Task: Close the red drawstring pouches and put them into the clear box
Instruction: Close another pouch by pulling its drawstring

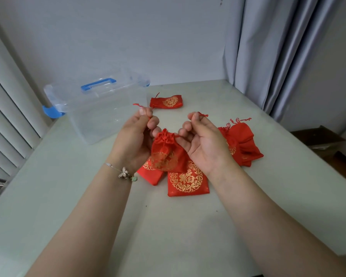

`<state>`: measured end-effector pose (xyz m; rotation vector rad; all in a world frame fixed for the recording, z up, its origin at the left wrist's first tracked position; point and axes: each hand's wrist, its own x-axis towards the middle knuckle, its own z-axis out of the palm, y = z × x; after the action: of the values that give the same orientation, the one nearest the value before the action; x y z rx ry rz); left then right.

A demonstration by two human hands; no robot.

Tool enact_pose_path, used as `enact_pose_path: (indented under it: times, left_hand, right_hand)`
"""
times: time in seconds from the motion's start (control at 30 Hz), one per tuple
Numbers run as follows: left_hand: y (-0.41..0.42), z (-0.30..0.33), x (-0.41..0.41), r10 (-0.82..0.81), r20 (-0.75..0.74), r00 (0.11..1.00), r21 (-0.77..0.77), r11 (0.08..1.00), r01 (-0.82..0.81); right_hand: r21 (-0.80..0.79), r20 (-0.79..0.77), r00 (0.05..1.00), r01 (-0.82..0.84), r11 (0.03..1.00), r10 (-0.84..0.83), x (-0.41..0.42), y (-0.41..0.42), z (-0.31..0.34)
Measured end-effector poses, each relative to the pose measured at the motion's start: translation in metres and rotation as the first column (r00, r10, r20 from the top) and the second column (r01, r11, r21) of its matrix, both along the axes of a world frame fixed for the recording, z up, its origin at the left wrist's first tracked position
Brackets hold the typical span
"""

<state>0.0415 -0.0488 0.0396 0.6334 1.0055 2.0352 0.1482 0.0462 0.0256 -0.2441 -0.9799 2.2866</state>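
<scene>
Both hands are up over the counter (pixel 188 226), apart. Left hand (pixel 135 140) pinches one red cord end, right hand (pixel 203 141) pinches the other, with the held pouch (pixel 166 154) hanging between them, mouth gathered. More red pouches lie on the counter: two below it (pixel 188 182), a bunch at right (pixel 242 142), one far (pixel 167 101). Clear box (pixel 94 114) sits far left, open.

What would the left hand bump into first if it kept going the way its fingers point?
Probably the clear box. The left hand, pinching the pouch's drawstring, points away from the person; the box lies ahead, slightly left. Depth is unclear.
</scene>
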Motion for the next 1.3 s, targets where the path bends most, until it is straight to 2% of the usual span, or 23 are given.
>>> enact_pose_path:
  times: [0.07, 0.17, 0.23, 0.3, 0.4, 0.47, 0.63, 0.7, 0.77, 0.83, 0.87, 0.93, 1.0, 1.03, 1.1, 1.13, 1.17, 1.2, 1.23, 1.3]
  left_hand:
    - [-0.005, 0.003, 0.003, -0.106, -0.179, 0.978, -0.077, 0.993, 0.093]
    - [-0.008, 0.004, 0.009, -0.172, -0.376, 0.911, -0.28, 0.958, 0.066]
    - [-0.008, 0.004, 0.012, -0.212, -0.445, 0.87, -0.392, 0.92, 0.024]
    - [-0.009, 0.005, 0.015, -0.264, -0.479, 0.837, -0.448, 0.894, 0.025]
    - [-0.008, 0.005, 0.017, -0.307, -0.496, 0.812, -0.501, 0.865, 0.021]
    - [-0.008, 0.004, 0.018, -0.339, -0.484, 0.806, -0.516, 0.855, 0.05]
    - [-0.008, 0.004, 0.021, -0.42, -0.392, 0.818, -0.527, 0.832, 0.175]
    - [-0.008, 0.005, 0.019, -0.366, -0.347, 0.863, -0.513, 0.845, 0.152]
    - [-0.01, 0.008, 0.015, -0.289, -0.315, 0.904, -0.476, 0.872, 0.113]
    - [-0.012, 0.011, 0.012, -0.21, -0.329, 0.921, -0.426, 0.903, 0.054]
    - [-0.013, 0.013, 0.012, -0.156, -0.372, 0.915, -0.399, 0.917, -0.006]
    - [-0.014, 0.015, 0.012, -0.007, -0.535, 0.845, -0.309, 0.932, -0.188]
    - [-0.014, 0.019, 0.015, 0.162, -0.708, 0.688, -0.141, 0.921, -0.363]
    - [-0.014, 0.02, 0.017, 0.231, -0.77, 0.595, -0.048, 0.909, -0.415]
    - [-0.016, 0.021, 0.021, 0.311, -0.861, 0.403, 0.099, 0.878, -0.468]
    - [-0.016, 0.02, 0.022, 0.32, -0.89, 0.325, 0.136, 0.867, -0.48]
    - [-0.015, 0.018, 0.022, 0.31, -0.904, 0.295, 0.141, 0.867, -0.477]
    - [-0.013, 0.015, 0.02, 0.288, -0.903, 0.319, 0.115, 0.877, -0.467]
    - [-0.01, 0.011, 0.017, 0.258, -0.885, 0.388, 0.064, 0.892, -0.447]
    - [-0.005, 0.003, 0.01, 0.166, -0.804, 0.571, -0.077, 0.923, -0.377]
  right_hand:
    - [0.123, 0.013, 1.0, 0.015, 0.992, -0.017, 0.001, 0.001, 0.0]
    - [0.36, -0.019, 0.993, 0.114, 0.926, -0.115, 0.001, 0.004, -0.001]
    - [0.563, -0.014, 0.971, 0.204, 0.801, -0.238, 0.004, 0.007, -0.002]
    - [0.696, -0.018, 0.945, 0.247, 0.675, -0.327, 0.007, 0.007, -0.002]
    - [0.778, -0.065, 0.92, 0.29, 0.558, -0.386, 0.008, 0.006, -0.002]
    - [0.812, -0.044, 0.907, 0.278, 0.513, -0.42, 0.006, 0.004, -0.004]
    - [0.826, 0.119, 0.898, 0.147, 0.544, -0.424, 0.005, 0.0, -0.007]
    - [0.844, 0.206, 0.871, 0.072, 0.531, -0.445, 0.006, 0.003, -0.003]
    - [0.832, 0.279, 0.887, -0.032, 0.554, -0.368, 0.01, 0.006, 0.0]
    - [0.845, 0.273, 0.91, -0.072, 0.53, -0.312, 0.013, 0.006, 0.001]
    - [0.864, 0.248, 0.908, -0.05, 0.502, -0.337, 0.012, 0.004, 0.001]
    - [0.908, 0.136, 0.886, 0.068, 0.414, -0.444, 0.01, 0.0, 0.001]
    - [0.925, -0.035, 0.857, 0.222, 0.307, -0.514, 0.006, -0.003, 0.003]
    - [0.912, -0.091, 0.853, 0.278, 0.3, -0.513, 0.006, -0.006, 0.005]
    - [0.874, -0.136, 0.866, 0.334, 0.353, -0.481, 0.007, -0.008, 0.004]
    - [0.865, -0.14, 0.875, 0.336, 0.374, -0.463, 0.008, -0.008, 0.003]
    - [0.869, -0.137, 0.879, 0.328, 0.37, -0.457, 0.008, -0.006, 0.002]
    - [0.887, -0.131, 0.876, 0.314, 0.34, -0.465, 0.008, -0.003, 0.0]
    - [0.911, -0.122, 0.864, 0.292, 0.291, -0.488, 0.007, 0.001, -0.002]
    - [0.96, -0.072, 0.841, 0.204, 0.19, -0.537, 0.006, 0.013, -0.006]
